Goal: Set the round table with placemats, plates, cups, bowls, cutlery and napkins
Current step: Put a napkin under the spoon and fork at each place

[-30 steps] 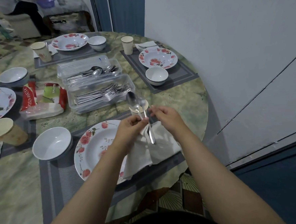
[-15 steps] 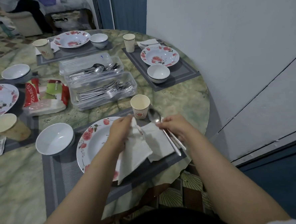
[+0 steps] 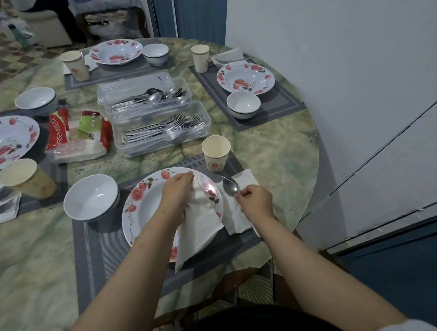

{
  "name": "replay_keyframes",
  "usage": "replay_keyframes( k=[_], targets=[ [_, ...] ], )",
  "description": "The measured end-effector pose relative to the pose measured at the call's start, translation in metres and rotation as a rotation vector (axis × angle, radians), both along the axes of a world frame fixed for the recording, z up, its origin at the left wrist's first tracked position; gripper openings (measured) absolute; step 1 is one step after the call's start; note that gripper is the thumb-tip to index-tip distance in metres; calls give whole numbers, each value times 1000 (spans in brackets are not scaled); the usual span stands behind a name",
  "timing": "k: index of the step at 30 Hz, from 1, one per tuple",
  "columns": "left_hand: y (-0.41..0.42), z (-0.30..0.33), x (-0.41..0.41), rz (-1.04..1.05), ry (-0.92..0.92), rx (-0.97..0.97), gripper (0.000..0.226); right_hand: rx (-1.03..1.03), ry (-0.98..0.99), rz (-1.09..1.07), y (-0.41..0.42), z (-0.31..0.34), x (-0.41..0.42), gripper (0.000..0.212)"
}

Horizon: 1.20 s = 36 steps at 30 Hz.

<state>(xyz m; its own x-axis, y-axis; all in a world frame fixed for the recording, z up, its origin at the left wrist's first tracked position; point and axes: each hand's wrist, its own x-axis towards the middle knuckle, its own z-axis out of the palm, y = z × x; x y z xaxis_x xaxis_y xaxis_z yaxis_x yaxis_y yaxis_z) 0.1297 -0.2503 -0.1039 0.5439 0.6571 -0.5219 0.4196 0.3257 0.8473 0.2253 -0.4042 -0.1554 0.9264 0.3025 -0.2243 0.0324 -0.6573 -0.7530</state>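
On the near grey placemat (image 3: 102, 246) stand a flowered plate (image 3: 143, 208), a white bowl (image 3: 90, 197) to its left and a paper cup (image 3: 215, 152) behind it. My left hand (image 3: 177, 193) pinches a white napkin (image 3: 198, 228) that hangs over the plate's right side. My right hand (image 3: 254, 201) grips the handle of a spoon (image 3: 231, 186), its bowl lying on a second white napkin (image 3: 238, 215) spread on the mat right of the plate. Other cutlery under my right hand is hidden.
Two clear plastic boxes hold forks (image 3: 164, 129) and spoons (image 3: 146, 96) at the table's middle. A red napkin pack (image 3: 75, 135) lies left of them. Three other place settings ring the round table (image 3: 275, 151). A white wall (image 3: 348, 80) stands close on the right.
Both hands came down from above the cup. My right hand lowered the spoon onto the napkin on the mat, while my left hand drew the other napkin left over the plate.
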Motion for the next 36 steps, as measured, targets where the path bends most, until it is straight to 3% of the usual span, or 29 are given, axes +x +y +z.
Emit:
replay_keyframes(
  k=[5, 11, 18, 21, 27, 36],
  targets=[
    [0, 0, -3, -1, 27, -4, 29, -128, -120, 49, 3, 5, -1, 10],
    [1, -8, -6, -7, 13, -3, 26, -138, -160, 79, 6, -4, -4, 14],
    [2, -7, -8, 19, 0, -34, 28, 35, -200, 14, 6, 17, 12, 26],
    [1, -8, -9, 16, -11, -47, 26, 66, -130, -43, 2, 19, 26, 25],
    [0, -9, -10, 2, 17, -16, 25, -4, 34, 96, -10, 12, 37, 13],
    [-2, -7, -11, -42, -1, 41, 31, -232, -262, 170, -16, -6, 30, 8]
  ],
)
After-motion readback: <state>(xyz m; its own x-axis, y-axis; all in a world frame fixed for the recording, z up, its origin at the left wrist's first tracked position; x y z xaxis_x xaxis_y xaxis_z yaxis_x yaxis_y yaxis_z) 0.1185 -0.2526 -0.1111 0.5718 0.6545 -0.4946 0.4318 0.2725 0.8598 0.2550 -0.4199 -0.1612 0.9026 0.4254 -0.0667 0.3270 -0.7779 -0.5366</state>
